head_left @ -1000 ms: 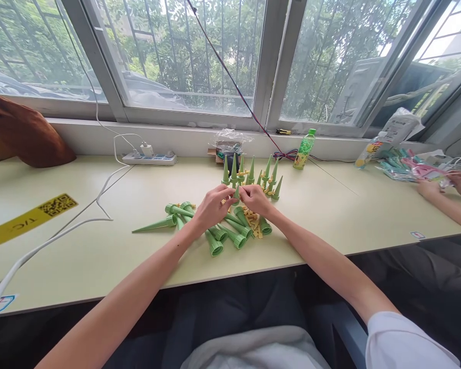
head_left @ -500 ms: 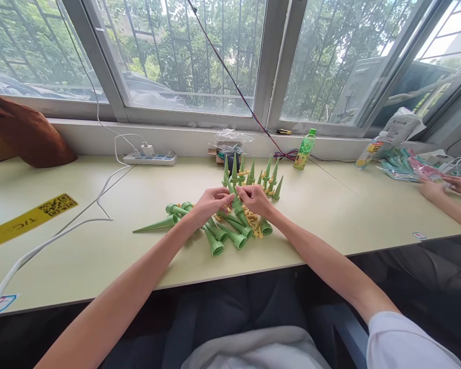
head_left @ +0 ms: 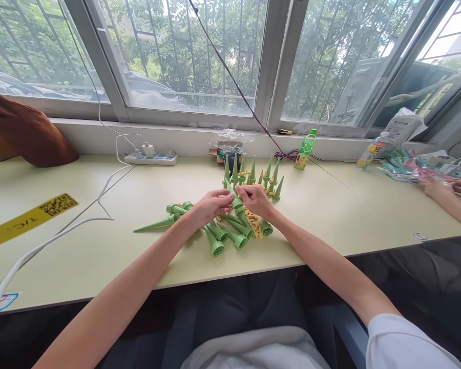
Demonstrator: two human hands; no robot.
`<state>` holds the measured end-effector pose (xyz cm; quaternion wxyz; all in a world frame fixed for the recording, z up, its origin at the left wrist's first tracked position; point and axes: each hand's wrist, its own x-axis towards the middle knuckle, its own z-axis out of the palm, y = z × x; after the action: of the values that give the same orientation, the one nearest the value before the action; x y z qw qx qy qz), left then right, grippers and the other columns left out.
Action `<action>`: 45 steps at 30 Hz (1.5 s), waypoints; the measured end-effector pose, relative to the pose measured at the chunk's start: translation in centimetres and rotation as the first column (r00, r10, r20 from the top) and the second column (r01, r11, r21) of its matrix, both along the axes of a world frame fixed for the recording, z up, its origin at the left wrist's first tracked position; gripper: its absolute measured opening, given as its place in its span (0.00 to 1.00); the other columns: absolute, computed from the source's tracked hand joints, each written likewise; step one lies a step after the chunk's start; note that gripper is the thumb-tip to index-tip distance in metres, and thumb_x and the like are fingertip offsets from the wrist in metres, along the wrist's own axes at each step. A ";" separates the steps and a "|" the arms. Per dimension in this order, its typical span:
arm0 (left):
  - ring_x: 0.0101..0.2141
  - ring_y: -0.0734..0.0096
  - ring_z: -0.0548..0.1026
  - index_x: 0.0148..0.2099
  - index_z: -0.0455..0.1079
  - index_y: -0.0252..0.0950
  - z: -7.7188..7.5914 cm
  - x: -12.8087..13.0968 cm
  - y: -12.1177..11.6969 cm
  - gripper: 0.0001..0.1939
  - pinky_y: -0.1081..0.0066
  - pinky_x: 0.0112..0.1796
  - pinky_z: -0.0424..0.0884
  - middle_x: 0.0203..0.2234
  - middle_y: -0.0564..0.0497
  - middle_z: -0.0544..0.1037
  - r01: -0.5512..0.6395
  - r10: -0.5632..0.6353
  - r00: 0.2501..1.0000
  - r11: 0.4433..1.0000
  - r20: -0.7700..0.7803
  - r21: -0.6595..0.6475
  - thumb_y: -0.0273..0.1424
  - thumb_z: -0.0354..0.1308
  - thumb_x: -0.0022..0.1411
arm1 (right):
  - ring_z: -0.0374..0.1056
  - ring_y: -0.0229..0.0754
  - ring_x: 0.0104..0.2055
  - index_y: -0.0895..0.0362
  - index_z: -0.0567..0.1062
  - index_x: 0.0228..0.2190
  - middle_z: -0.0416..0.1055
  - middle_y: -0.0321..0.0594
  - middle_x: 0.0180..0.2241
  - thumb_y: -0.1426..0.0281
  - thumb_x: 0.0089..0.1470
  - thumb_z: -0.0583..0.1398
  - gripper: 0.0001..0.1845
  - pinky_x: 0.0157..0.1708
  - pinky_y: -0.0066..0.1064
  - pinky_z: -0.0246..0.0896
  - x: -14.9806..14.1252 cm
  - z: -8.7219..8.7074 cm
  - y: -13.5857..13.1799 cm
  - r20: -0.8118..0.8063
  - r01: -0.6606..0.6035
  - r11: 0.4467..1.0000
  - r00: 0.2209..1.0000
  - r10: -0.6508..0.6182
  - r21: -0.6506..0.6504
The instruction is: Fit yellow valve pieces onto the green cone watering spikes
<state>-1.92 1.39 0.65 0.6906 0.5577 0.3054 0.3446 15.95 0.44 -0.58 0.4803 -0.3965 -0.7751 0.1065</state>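
L hand (head_left: 215, 204) part-curled, fingertips pinching tilted green cone (head_left: 236, 202); R hand (head_left: 256, 200) curled tighter right beside it, can't tell what's inside. Cone's btwn hands, nr loose cones (head_left: 217, 247) & yellow bits (head_left: 258, 226); upright cones (head_left: 252, 173) behind on table (head_left: 315, 205).

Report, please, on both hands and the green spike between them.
Left hand pinching the spike. Right hand curled beside it, grip unclear. Spike tilted, open end nearer the person. Loose spikes, yellow pieces close by.
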 end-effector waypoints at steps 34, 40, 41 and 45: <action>0.23 0.78 0.65 0.45 0.72 0.36 -0.8 -0.2 -0.2 0.11 0.76 0.26 0.64 0.36 0.47 0.73 0.124 0.461 0.874 0.092 -0.153 0.988 0.33 0.50 0.69 | 0.41 0.31 0.20 0.56 0.51 0.15 0.44 0.30 0.15 0.63 0.61 0.50 0.25 0.23 0.29 0.39 0.0 -0.1 0.5 -0.017 0.029 0.996 0.999 -0.031 -0.086; 0.25 0.77 0.67 0.42 0.71 0.36 -1.5 0.1 0.1 0.07 0.76 0.26 0.64 0.31 0.50 0.71 0.070 0.458 0.882 0.100 -0.109 0.992 0.30 0.52 0.67 | 0.41 0.31 0.19 0.55 0.48 0.15 0.45 0.30 0.14 0.63 0.59 0.50 0.25 0.22 0.29 0.39 -0.1 -0.3 0.6 -0.022 0.047 0.993 0.999 -0.049 -0.108; 0.24 0.78 0.67 0.41 0.72 0.36 -1.6 0.2 0.2 0.06 0.77 0.26 0.65 0.30 0.50 0.70 0.050 0.453 0.886 0.120 -0.100 0.991 0.30 0.53 0.67 | 0.41 0.31 0.19 0.55 0.48 0.15 0.45 0.30 0.15 0.63 0.59 0.50 0.25 0.22 0.29 0.39 0.0 -0.4 0.7 -0.025 0.047 0.993 0.998 -0.050 -0.107; 0.24 0.79 0.69 0.38 0.71 0.35 -1.7 0.6 0.1 0.05 0.78 0.25 0.68 0.30 0.52 0.70 -0.031 0.438 0.896 0.233 -0.077 0.972 0.30 0.56 0.64 | 0.41 0.31 0.20 0.55 0.49 0.15 0.44 0.30 0.15 0.62 0.59 0.49 0.24 0.22 0.29 0.39 0.1 -0.6 0.9 -0.035 0.030 0.995 0.999 -0.034 -0.094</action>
<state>-1.36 1.51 -1.01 0.0904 0.8537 0.2299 0.4584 16.06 1.36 -1.17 0.4769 -0.4288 -0.7540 0.1420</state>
